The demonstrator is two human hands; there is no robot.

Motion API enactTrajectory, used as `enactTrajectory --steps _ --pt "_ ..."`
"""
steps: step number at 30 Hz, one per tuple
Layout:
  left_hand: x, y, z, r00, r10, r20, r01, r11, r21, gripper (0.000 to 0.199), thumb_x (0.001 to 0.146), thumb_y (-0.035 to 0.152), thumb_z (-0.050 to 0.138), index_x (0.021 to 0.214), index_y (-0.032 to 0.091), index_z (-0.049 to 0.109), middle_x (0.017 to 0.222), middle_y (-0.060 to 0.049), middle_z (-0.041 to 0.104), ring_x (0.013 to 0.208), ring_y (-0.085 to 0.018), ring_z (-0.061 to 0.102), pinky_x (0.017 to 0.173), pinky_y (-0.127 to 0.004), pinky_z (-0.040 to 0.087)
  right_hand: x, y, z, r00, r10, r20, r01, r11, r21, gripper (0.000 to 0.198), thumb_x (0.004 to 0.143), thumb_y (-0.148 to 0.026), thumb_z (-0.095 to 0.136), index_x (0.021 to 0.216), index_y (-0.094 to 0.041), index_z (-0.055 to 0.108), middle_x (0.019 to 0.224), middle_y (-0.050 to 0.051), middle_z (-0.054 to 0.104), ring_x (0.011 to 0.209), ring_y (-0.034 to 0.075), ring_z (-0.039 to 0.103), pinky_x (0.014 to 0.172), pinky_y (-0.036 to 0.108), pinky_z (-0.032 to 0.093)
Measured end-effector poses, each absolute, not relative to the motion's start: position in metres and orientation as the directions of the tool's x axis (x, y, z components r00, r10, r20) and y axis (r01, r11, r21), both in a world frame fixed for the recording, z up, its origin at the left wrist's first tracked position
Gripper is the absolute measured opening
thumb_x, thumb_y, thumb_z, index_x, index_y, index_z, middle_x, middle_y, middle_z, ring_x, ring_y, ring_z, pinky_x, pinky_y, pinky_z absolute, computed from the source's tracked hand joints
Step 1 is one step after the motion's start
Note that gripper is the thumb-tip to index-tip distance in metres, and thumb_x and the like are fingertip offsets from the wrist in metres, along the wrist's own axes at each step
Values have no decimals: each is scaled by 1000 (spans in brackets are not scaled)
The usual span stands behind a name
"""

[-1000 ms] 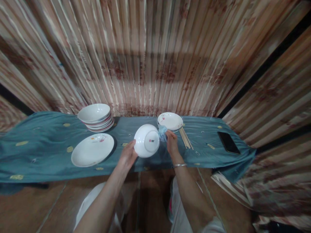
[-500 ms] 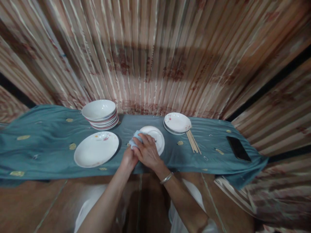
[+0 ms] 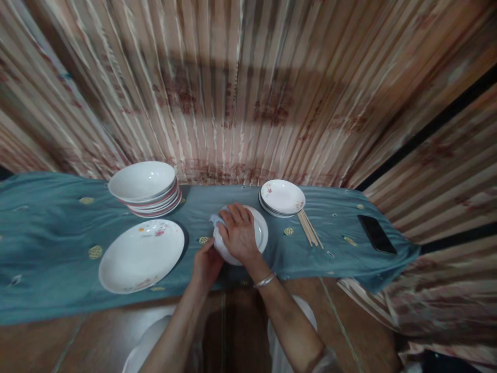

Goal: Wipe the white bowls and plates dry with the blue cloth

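A white plate, its underside apparently facing up, is in front of me at the middle of the table. My left hand grips its near left rim between thumb and fingers. Over the plate's left part lies my right hand, pressing a light blue cloth against it. Much of the cloth is hidden beneath the fingers. A silver bangle circles the right wrist.
Left stand a stack of bowls and a large oval plate. To the right are stacked small plates, several chopsticks and a black phone. A green cloth covers the table, with a curtain behind.
My right hand has slid the cloth across the plate, its fingers now pointing farther up and left. My left hand has shifted to the near left rim. The view has moved slightly.
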State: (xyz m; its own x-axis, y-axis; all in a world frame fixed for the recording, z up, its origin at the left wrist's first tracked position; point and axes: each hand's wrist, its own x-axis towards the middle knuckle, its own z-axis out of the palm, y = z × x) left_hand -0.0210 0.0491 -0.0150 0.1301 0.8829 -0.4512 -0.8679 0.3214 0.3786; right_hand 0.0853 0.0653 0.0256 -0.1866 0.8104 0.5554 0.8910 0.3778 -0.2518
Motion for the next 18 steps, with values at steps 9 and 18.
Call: enactTrajectory --steps 9,18 --pt "-28 49 -29 245 870 -428 -905 363 221 51 89 13 51 140 16 55 121 -11 72 130 -27 55 115 -44 37 111 84 15 -18 850 526 879 264 -397 32 101 -31 43 123 -15 61 124 14 65 117 25 56 102 41 42" --pt "-33 52 -33 155 804 -575 -892 364 269 35 90 13 50 119 19 68 96 -10 77 108 -26 69 101 -43 51 139 91 -32 9 875 484 801 283 -527 38 100 -24 35 127 -12 58 122 20 67 115 26 62 101 46 50"
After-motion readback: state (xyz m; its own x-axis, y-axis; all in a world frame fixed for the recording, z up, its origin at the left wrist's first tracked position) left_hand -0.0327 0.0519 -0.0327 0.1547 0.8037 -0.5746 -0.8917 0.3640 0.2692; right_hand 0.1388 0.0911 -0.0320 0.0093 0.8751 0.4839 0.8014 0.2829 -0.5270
